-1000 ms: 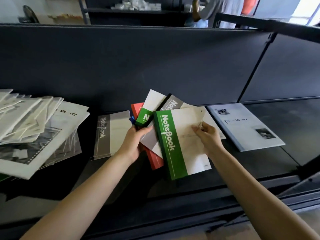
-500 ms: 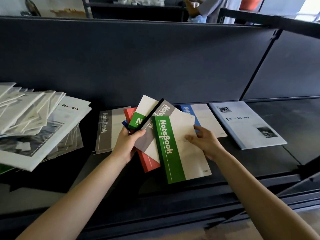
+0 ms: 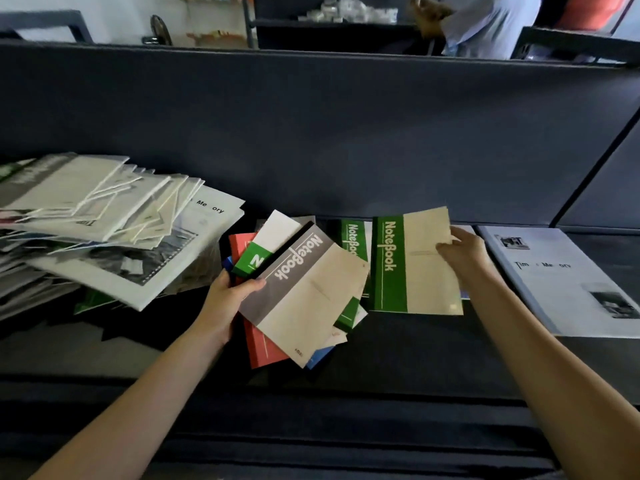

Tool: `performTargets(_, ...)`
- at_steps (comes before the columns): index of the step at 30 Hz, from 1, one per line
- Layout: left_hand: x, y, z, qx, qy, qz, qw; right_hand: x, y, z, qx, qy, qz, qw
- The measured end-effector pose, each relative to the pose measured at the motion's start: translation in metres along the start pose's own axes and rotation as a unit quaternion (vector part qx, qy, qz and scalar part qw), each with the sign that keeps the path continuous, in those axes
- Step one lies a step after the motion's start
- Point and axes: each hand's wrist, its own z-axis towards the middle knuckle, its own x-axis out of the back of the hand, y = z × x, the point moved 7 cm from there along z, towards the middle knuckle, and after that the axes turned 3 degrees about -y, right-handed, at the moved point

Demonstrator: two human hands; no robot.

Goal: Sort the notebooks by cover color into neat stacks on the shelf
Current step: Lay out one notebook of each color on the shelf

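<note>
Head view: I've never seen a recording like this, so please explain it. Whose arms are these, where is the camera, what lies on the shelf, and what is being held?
No machine here: a person wears a camera on the head, and it looks down at their own bare arms. The left hand grips a fan of notebooks, with a grey one on top and red, green and blue ones beneath. The right hand pinches the edge of a green notebook, which overlaps another green one. On the dark shelf lie a loose pile of white booklets at the left and a pale booklet at the right.
</note>
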Motion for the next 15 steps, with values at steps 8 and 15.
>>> performTargets(8, 0.032, 0.001, -0.023, 0.005, 0.009, -0.02, 1.0, -0.055, -0.02, 0.02, 0.061, -0.003, -0.146, 0.987)
performTargets(15, 0.029, 0.002, -0.029, 0.012, -0.028, -0.026, 0.999, -0.083, -0.005, 0.02, 0.063, -0.009, -0.158, 0.985)
